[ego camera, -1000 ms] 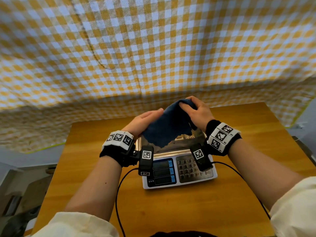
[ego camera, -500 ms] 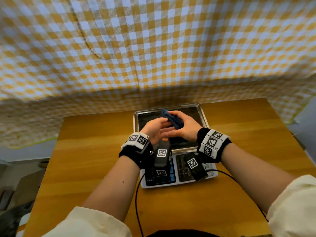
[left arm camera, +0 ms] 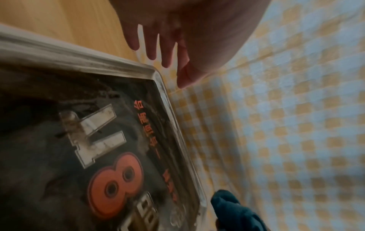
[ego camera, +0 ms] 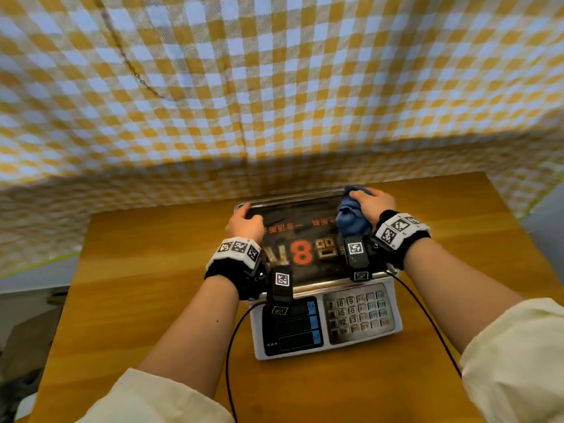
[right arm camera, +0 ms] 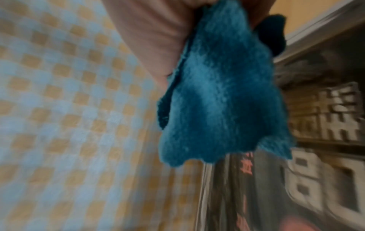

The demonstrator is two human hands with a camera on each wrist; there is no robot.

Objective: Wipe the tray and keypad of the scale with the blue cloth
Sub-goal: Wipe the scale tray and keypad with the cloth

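The scale (ego camera: 305, 351) stands mid-table, its keypad (ego camera: 358, 312) at the front right. Its steel tray (ego camera: 293, 199) carries a dark printed film with an orange 8. My right hand (ego camera: 370, 206) grips the bunched blue cloth (ego camera: 349, 221) at the tray's far-right corner; in the right wrist view the cloth (right arm camera: 217, 93) hangs from my palm over the tray edge. My left hand (ego camera: 244, 222) is at the far-left corner. In the left wrist view its fingers (left arm camera: 151, 50) stretch loosely past the tray rim (left arm camera: 171, 109), holding nothing.
The wooden table (ego camera: 137, 300) has bare room left, right and in front of the scale. A yellow-and-white checked sheet (ego camera: 274, 102) hangs right behind the table's far edge. Black cables (ego camera: 232, 346) trail from my wrists across the front.
My hands, together on the cloth over the tray's middle, have parted. The left let go and went to the far-left corner; the right carried the cloth to the far-right corner.
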